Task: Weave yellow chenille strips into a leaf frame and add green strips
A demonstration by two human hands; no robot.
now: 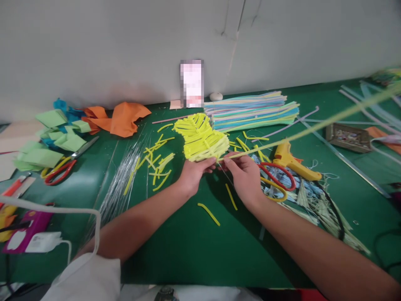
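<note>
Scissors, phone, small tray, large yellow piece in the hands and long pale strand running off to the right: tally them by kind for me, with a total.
Scissors: 2 (left pair, right pair)
Phone: 1
Small tray: 1
Large yellow piece: 1
Long pale strand: 1
Total: 6

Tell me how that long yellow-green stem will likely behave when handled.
The yellow-green stem would probably be fairly stiff, since it runs nearly straight from the right hand to the picture's edge. It looks thin, so likely light. It may hold a bend, as some short yellow pieces lie curved.
</note>
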